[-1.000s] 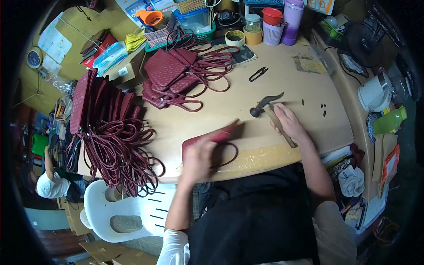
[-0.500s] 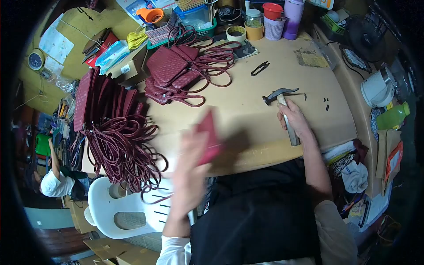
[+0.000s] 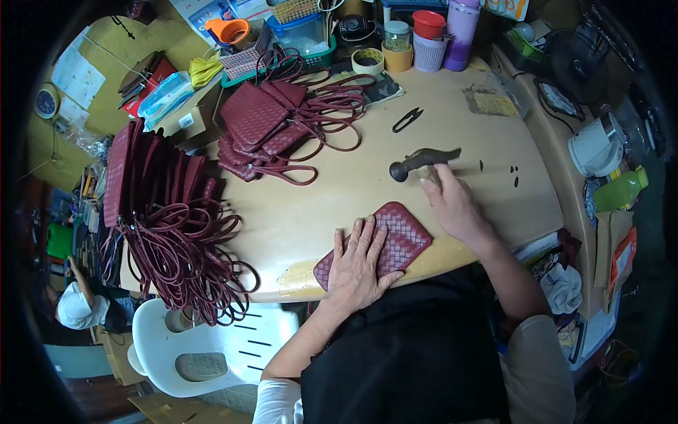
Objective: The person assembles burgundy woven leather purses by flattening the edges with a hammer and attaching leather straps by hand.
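Note:
A maroon woven pouch (image 3: 406, 237) lies flat at the table's front edge, its corner pointing away from me. My left hand (image 3: 355, 267) rests palm down on it, fingers stretched out and slightly spread, covering its left half. Above and to the right of the pouch, my right hand (image 3: 455, 210) is closed around the handle of a hammer (image 3: 425, 160). The hammer is raised over the table with its round face to the left, apart from the pouch; most of its handle is hidden by the hand.
Maroon pouches with straps (image 3: 254, 116) are piled at the back left, beside a standing row of them (image 3: 166, 166) with dangling straps. Thread snips (image 3: 407, 120) lie beyond the hammer. A white chair (image 3: 212, 346) stands left; a person (image 3: 81, 304) is farther off.
My left hand has brought the pouch from the left down onto the table edge and now lies flat on it. My right hand has lifted the hammer off the table, slightly leftward.

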Available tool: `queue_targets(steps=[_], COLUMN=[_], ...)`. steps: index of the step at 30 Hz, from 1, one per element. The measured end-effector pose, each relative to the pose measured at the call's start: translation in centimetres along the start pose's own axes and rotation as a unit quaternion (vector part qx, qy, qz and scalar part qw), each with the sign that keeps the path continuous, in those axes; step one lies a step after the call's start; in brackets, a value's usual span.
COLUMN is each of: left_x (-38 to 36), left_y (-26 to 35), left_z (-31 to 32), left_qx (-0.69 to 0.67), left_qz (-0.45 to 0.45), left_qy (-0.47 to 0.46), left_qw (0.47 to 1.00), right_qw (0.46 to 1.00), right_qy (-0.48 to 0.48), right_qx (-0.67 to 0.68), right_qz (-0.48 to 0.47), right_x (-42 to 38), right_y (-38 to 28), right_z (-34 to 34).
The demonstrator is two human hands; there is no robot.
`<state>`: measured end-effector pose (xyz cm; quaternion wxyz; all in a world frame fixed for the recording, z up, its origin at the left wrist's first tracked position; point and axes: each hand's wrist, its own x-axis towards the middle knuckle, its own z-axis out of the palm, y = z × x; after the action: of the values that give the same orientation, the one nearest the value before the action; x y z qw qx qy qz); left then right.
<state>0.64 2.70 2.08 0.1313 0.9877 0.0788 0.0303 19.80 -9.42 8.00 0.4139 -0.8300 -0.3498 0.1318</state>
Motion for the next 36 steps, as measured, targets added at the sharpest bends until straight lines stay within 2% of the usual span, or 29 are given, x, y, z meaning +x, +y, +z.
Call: queue_targets(steps=[1,2,5,6,8,9,10,11,12,13,15,16,18,19,20,22,23,24,26,27,28,30,31,32,34,35,36], left_x=[0.0,0.0,0.1,0.1,0.1,0.1,0.0,0.0,0.0,0.0,0.1,0.3,0.1,0.2,0.2,0.4,0.2,0.4,0.2,0.1,0.1,0.2,0.2,0.2,0.2,0.2,0.1], left_y=[0.0,0.0,0.3,0.1,-0.1,-0.1,-0.1,0.1,0.3,0.8,1.6,1.9,2.2,2.2,2.2,2.3,2.2,2.1,2.3,2.3,2.1,2.2,2.1,2.1,2.1,2.1,2.1], left_z=[0.2,0.3,0.1,0.2,0.6,0.9,1.1,1.2,1.0,0.9,0.9,1.0,1.3,1.4,1.5,1.4,1.4,1.5,1.5,1.5,1.5,1.4,1.4,1.4,1.6,1.5,1.5], left_qx=[0.002,0.005,-0.008,-0.009,-0.042,-0.043,-0.041,-0.038,-0.035,-0.027,-0.018,-0.013,-0.01,-0.007,-0.001,-0.003,-0.006,-0.007,-0.006,-0.007,-0.008,-0.01,-0.009,-0.011,-0.011,-0.01,-0.008], left_qz=[-0.002,-0.004,-0.015,-0.015,0.043,0.044,0.073,0.1,0.102,0.086,0.072,0.062,0.052,0.052,0.052,0.051,0.051,0.053,0.042,0.04,0.045,0.048,0.049,0.05,0.049,0.047,0.045], left_qy=[0.005,0.011,0.014,0.014,0.018,0.017,0.003,-0.009,-0.008,-0.003,-0.001,0.003,0.006,0.011,0.018,0.021,0.018,0.018,0.02,0.021,0.023,0.025,0.022,0.019,0.015,0.015,0.018], left_qw=[1.0,1.0,1.0,1.0,0.998,0.998,0.996,0.994,0.994,0.996,0.997,0.998,0.999,0.999,0.998,0.998,0.998,0.998,0.999,0.999,0.999,0.998,0.998,0.999,0.999,0.999,0.999], right_qw=[0.99,0.99,0.94,0.941,0.981,0.989,0.989,0.976,0.957,0.957,0.961,0.961,0.969,0.948,0.948,0.936,0.958,0.958,0.975,0.961,0.961,0.926,0.957,0.958,0.982,0.959,0.958], right_qy=[-0.07,-0.069,-0.251,-0.251,-0.131,-0.101,-0.101,-0.151,-0.198,-0.196,-0.187,-0.186,-0.141,-0.2,-0.198,-0.263,-0.229,-0.228,-0.148,-0.178,-0.177,-0.273,-0.22,-0.22,-0.105,-0.171,-0.171], right_qx=[-0.113,-0.115,-0.229,-0.228,-0.143,-0.104,-0.103,-0.157,-0.209,-0.21,-0.197,-0.197,-0.202,-0.241,-0.241,-0.232,-0.17,-0.171,-0.151,-0.212,-0.212,-0.26,-0.186,-0.185,-0.153,-0.225,-0.225], right_qz=[0.047,0.05,0.008,0.009,-0.018,0.028,0.03,0.031,0.03,0.029,-0.052,-0.049,0.031,0.056,0.055,0.011,0.013,0.015,0.069,0.005,0.001,0.016,-0.024,-0.023,-0.043,-0.037,-0.041], right_x=[0.3,0.2,0.9,0.8,0.6,0.5,0.3,0.1,0.1,0.3,0.5,0.4,-0.2,-0.6,-0.3,0.8,0.7,0.8,0.3,-0.1,0.4,1.3,1.2,1.1,1.0,1.0,1.5], right_y=[0.9,1.1,-0.5,-1.1,-1.7,-1.4,-0.3,0.8,0.7,0.4,-0.5,-0.4,0.0,0.0,-0.2,-1.0,-1.7,-1.7,-0.6,-0.7,-1.0,-2.3,-1.5,-1.1,-0.5,-0.1,-0.2], right_z=[0.4,0.1,-2.8,-3.1,-3.1,-1.9,-1.2,-0.8,-0.7,-1.4,-2.9,-2.5,-0.8,-0.2,-0.8,-3.1,-3.3,-2.8,-0.8,-0.1,-0.7,-2.6,-2.0,-1.0,1.2,1.6,1.2])
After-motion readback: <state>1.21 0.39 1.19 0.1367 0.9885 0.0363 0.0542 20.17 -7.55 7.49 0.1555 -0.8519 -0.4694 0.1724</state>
